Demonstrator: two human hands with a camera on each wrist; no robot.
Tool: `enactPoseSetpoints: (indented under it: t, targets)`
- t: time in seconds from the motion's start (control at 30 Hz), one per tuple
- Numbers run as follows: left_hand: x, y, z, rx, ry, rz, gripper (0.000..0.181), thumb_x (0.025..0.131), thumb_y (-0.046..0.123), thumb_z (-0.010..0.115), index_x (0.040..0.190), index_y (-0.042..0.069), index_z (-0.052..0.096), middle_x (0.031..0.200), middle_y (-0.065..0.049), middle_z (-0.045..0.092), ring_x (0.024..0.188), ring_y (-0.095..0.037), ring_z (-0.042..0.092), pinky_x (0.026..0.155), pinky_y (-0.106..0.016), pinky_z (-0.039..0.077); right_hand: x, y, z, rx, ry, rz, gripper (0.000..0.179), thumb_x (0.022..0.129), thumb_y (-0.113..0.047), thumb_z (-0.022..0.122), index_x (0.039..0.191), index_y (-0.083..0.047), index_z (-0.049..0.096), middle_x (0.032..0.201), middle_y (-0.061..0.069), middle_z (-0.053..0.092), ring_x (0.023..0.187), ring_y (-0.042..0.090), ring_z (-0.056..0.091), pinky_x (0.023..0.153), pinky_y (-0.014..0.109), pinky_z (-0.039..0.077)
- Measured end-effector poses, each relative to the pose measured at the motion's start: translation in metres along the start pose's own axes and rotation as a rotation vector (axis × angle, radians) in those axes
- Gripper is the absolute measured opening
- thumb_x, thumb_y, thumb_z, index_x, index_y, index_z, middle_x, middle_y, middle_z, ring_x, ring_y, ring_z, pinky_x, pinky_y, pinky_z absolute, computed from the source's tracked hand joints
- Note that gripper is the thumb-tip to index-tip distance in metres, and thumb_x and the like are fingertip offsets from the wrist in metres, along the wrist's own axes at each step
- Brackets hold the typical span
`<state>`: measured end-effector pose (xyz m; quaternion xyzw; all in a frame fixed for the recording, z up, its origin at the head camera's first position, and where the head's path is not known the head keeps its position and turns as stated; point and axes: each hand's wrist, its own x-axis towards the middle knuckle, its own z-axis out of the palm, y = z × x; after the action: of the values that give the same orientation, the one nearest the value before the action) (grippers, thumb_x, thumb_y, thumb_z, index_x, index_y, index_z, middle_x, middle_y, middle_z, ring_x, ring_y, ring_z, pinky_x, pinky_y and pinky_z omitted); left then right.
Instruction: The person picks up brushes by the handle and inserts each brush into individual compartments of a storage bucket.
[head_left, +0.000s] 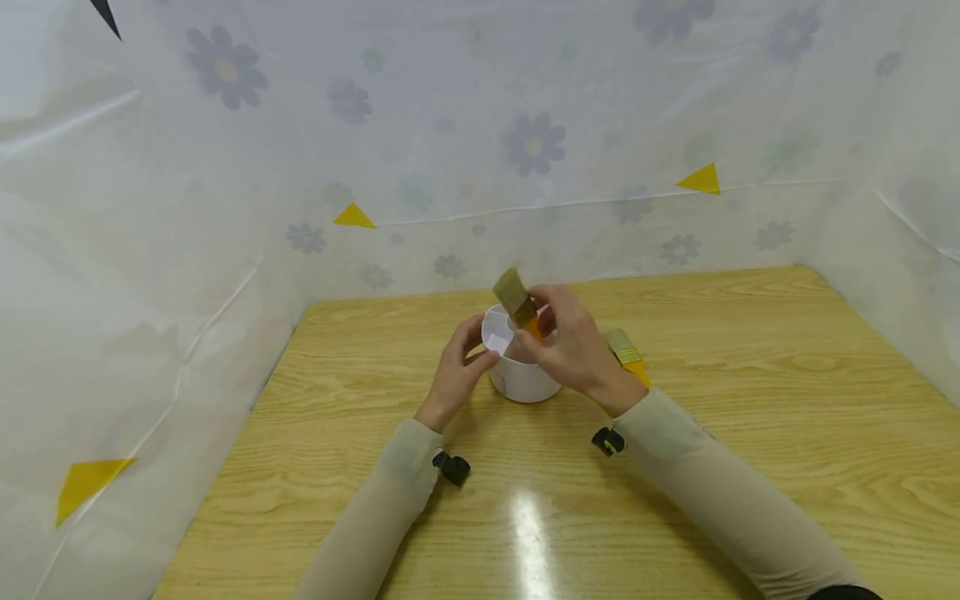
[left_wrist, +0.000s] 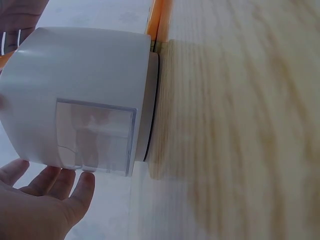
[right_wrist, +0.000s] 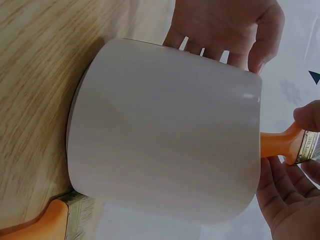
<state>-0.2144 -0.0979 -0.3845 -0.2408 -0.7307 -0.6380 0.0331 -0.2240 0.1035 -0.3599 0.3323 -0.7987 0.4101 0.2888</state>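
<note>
A white round container with inner dividers stands on the table. My left hand holds its left side, thumb near the front rim and fingers reaching round the far side. My right hand pinches a paintbrush near its metal band, bristles up. The brush's orange handle points down into the container's opening in the right wrist view; its lower end is hidden. A clear window panel shows on the container's side in the left wrist view. Behind my right wrist lies a second orange-handled paintbrush.
The wood-grain table extends on both sides and toward me. A white flowered curtain hangs behind it and along the sides, with yellow triangles on it.
</note>
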Motion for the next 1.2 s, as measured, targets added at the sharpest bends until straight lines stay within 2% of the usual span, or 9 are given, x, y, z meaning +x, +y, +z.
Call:
enactPoseSetpoints:
  t: [0.27,0.5,1.2]
  targets:
    - [-0.0001,-0.0001,-0.0008,0.007,-0.011,-0.002,0.056,0.092,-0.004,0.054,0.142,-0.012,0.030,0.138,-0.034,0.038,0.128,-0.047,0.038,0.101,-0.053,0.039,-0.0045,0.0000,0.0016,0.002,-0.022,0.013,0.049,0.082,-0.009,0.072,0.125,-0.004,0.050,0.105,0.008,0.054,0.071,0.017,0.052,0.057,0.034,0.050]
    - [-0.0004,0.0001,-0.0006,0.007,-0.008,-0.009,0.056,0.092,-0.005,0.055,0.142,-0.012,0.030,0.139,-0.034,0.038,0.128,-0.047,0.038,0.101,-0.052,0.040,-0.0065,0.0002,0.0020,0.014,-0.034,0.018,0.052,0.082,-0.010,0.073,0.128,-0.005,0.049,0.106,0.008,0.054,0.071,0.015,0.053,0.057,0.036,0.052]
    - [-0.0008,0.0011,-0.0005,0.010,-0.018,-0.023,0.056,0.093,-0.003,0.054,0.143,-0.009,0.030,0.141,-0.030,0.037,0.130,-0.044,0.037,0.102,-0.056,0.037,-0.0086,0.0010,0.0043,0.035,-0.010,-0.013,0.054,0.081,-0.011,0.075,0.130,-0.006,0.050,0.106,0.009,0.055,0.072,0.018,0.057,0.056,0.038,0.053]
